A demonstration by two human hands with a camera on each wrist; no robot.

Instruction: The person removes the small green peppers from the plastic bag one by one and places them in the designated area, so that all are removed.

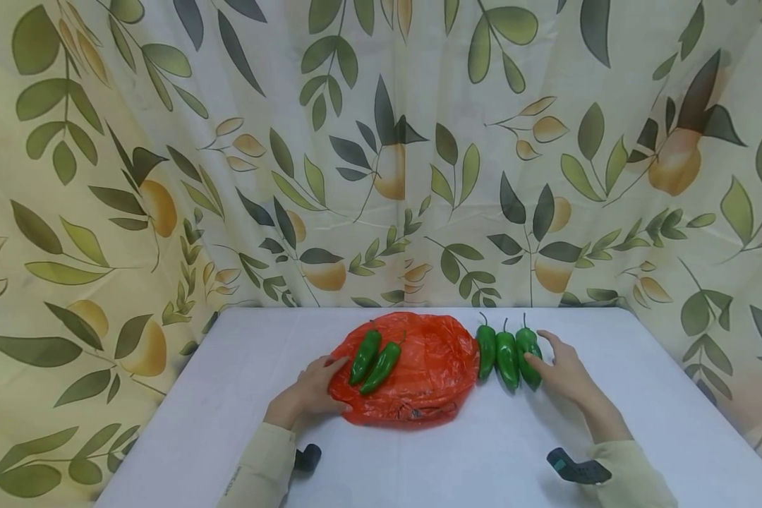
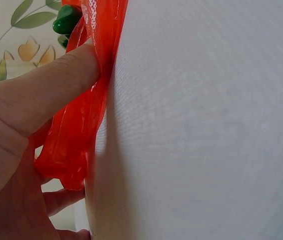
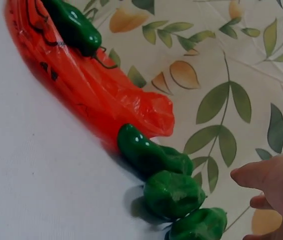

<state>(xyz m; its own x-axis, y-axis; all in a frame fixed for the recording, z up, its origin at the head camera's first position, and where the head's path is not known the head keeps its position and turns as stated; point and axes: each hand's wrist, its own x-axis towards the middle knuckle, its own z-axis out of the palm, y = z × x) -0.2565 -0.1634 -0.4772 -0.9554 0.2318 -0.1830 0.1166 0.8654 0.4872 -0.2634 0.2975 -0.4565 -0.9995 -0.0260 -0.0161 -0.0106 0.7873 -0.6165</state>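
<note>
A crumpled red plastic bag (image 1: 432, 367) lies flat on the table, with two green peppers (image 1: 382, 367) side by side on its left part. At its left edge is my left hand (image 1: 314, 388), thumb and fingers spread apart; in the left wrist view the straight thumb (image 2: 56, 82) touches the bag. Three more green peppers stand in a row by the bag's right edge: a left one (image 1: 486, 351), a middle one (image 1: 506, 360) and a right one (image 1: 529, 363). Beside the right one is my right hand (image 1: 565, 367), fingers spread and holding nothing.
The white table (image 1: 482, 458) reaches back to a leaf-and-fruit patterned curtain (image 1: 419, 176). A dark wrist device (image 1: 578, 468) sits by the right sleeve, and another dark device (image 1: 307, 458) by the left sleeve.
</note>
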